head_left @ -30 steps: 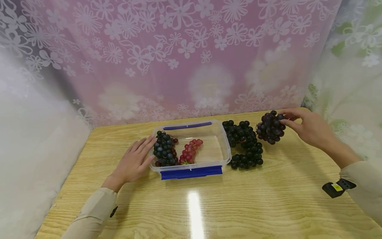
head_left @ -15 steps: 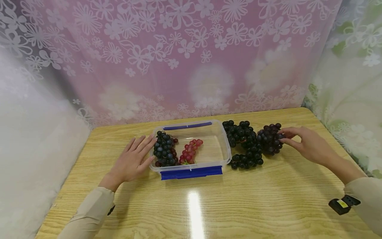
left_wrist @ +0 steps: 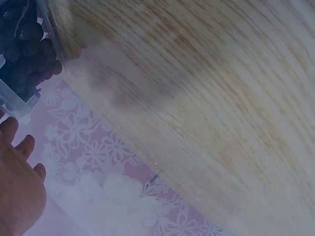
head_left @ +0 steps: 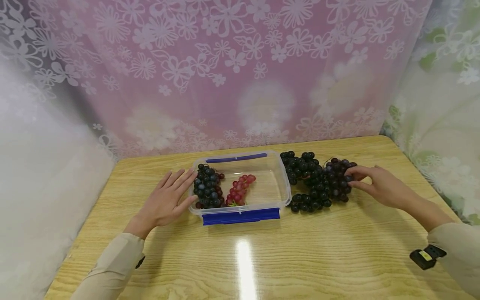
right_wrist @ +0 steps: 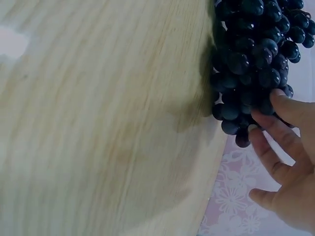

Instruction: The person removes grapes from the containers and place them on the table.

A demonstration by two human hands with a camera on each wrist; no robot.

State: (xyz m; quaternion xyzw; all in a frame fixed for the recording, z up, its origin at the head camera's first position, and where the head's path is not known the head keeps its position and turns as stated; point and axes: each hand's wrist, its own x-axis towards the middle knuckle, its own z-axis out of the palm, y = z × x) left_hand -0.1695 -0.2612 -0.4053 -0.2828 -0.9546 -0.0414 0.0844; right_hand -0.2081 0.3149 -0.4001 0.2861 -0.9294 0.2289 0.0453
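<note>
Beside the black grapes [head_left: 303, 168], on the table's right half, lies a dark purple bunch of grapes [head_left: 337, 181]. My right hand [head_left: 386, 189] pinches its right side between thumb and fingers; up close in the right wrist view, thumb and fingertips meet on the end grapes [right_wrist: 243, 110]. My left hand [head_left: 165, 204] is spread flat, its fingertips against the left wall of a clear plastic box [head_left: 288, 187]. Inside that box, dark grapes [head_left: 205, 187] fill the left end, and a small red bunch [head_left: 239, 189] lies near the middle.
Blue latches [head_left: 241, 217] hang from the box's front and line its back. The wooden table [head_left: 300, 258] ends at a pink flowered curtain [head_left: 225, 83], with pale cloth at both sides. Black grapes sit close against the box's right wall.
My right hand has brought the purple bunch down and slightly left, from above the table to beside the black grapes. The left hand stays at the box with hardly any movement.
</note>
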